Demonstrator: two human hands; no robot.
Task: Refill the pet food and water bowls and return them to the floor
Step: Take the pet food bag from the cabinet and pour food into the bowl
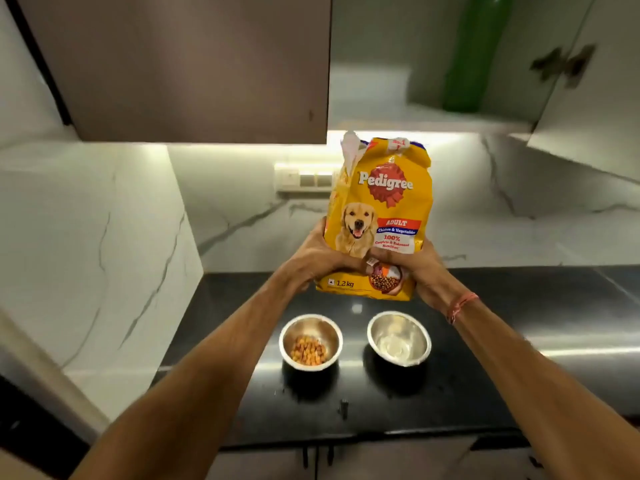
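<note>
Fingers of both my hands curl round the lower part of the bag (379, 216): the left hand (320, 256) grips its left edge, thumb across the front near the printed dog, and the right hand (420, 268) clasps the lower right corner, its fingers mostly hidden behind the bag. I hold the bag upright, clear of the counter (485, 375), with its torn mouth at the top, leaning a little to the left. Directly below my hands sit two steel bowls, apart from each other and not touching the bag. The left bowl (310, 342) holds a small heap of kibble (308, 351); the right bowl (399, 338) looks bare inside, though with the glare I cannot tell whether any water lies in it. I judge the step in hand to be topping up the kibble or putting the bag away, and I cannot tell which. If I pour, I should slide one hand higher to steady the mouth, tip towards the left bowl slowly, and keep the opening low over the rim so pieces do not bounce onto the counter. If I stow it, I should fold the top first. Above, a cupboard door (585, 109) stands open.
</note>
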